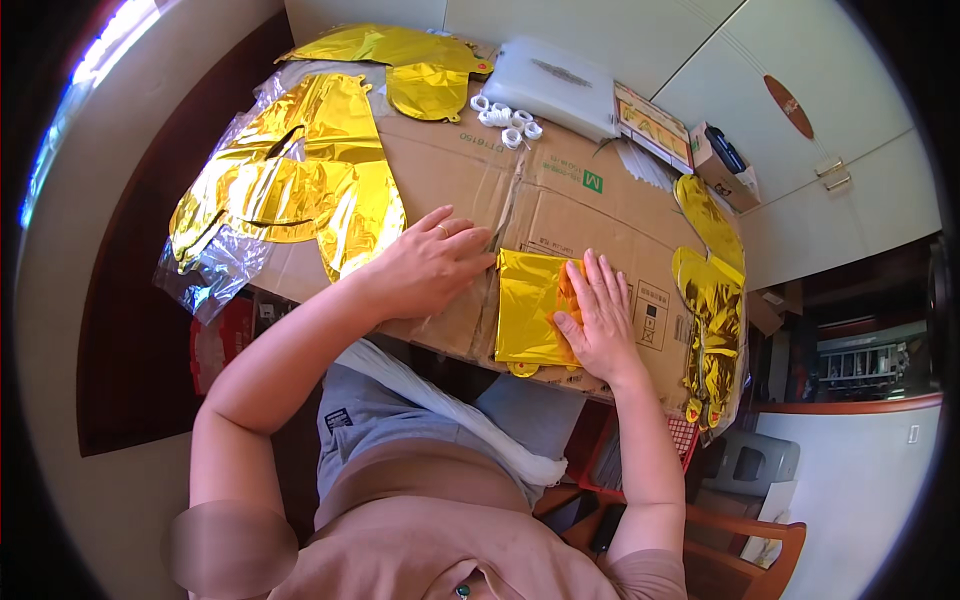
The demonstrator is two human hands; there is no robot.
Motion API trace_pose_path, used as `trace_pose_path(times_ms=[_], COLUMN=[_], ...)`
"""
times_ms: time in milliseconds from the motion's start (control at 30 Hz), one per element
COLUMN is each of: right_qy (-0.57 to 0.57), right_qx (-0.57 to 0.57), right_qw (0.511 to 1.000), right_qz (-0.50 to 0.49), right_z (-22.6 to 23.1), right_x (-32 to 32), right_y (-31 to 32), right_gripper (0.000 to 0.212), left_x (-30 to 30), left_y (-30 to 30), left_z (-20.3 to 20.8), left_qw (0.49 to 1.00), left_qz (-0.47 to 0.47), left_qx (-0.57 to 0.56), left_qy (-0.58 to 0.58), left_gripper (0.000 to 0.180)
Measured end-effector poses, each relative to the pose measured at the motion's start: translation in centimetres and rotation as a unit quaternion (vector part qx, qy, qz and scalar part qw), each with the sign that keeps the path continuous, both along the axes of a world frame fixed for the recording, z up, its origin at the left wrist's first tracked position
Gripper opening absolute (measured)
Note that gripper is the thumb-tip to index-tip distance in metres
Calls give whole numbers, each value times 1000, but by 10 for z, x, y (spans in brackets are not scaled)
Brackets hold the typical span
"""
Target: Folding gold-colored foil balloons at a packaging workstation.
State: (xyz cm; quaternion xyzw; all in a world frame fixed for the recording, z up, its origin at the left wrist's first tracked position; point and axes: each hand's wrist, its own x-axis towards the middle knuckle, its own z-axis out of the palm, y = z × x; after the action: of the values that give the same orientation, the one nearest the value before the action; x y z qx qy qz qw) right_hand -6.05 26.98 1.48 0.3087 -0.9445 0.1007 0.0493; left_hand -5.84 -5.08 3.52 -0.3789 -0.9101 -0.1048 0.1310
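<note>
A folded gold foil balloon (pixel 525 305) lies as a flat rectangle near the front edge of the cardboard, with a small rounded tab sticking out below it. Spread over its right part is my right hand (pixel 602 320), palm down, fingers stretched out. My left hand (pixel 432 265) rests on the cardboard just left of the foil. Its fingers are loosely bent and apart, the tips close to the foil's left edge, and I see nothing held in them.
Flattened cardboard (pixel 430 165) covers the table. Large unfolded gold foil balloons (pixel 290 190) lie at left on clear plastic bags; more gold foil (pixel 712 290) lies at right. Small white ribbon rolls (pixel 510 120), a translucent white case (pixel 555 85) and a small box (pixel 722 170) stand at the back.
</note>
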Motion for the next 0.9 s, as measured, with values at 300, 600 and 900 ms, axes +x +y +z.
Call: trace_pose_path(times_ms=[300, 600, 900], right_qy=[-10, -9, -7], right_qx=[13, 9, 0], right_qw=[1000, 1000, 1000], right_qz=[-3, 0, 3], right_z=[2, 0, -1], right_x=[1, 1, 1], right_y=[0, 0, 0], right_gripper=[72, 71, 71], left_x=[-16, -13, -9], left_y=[-2, -7, -15], left_z=[3, 2, -3], left_qw=[997, 997, 996], left_qz=[-56, -71, -64], left_qx=[-46, -21, -14], left_qy=[30, -29, -54], left_gripper=[38, 45, 55])
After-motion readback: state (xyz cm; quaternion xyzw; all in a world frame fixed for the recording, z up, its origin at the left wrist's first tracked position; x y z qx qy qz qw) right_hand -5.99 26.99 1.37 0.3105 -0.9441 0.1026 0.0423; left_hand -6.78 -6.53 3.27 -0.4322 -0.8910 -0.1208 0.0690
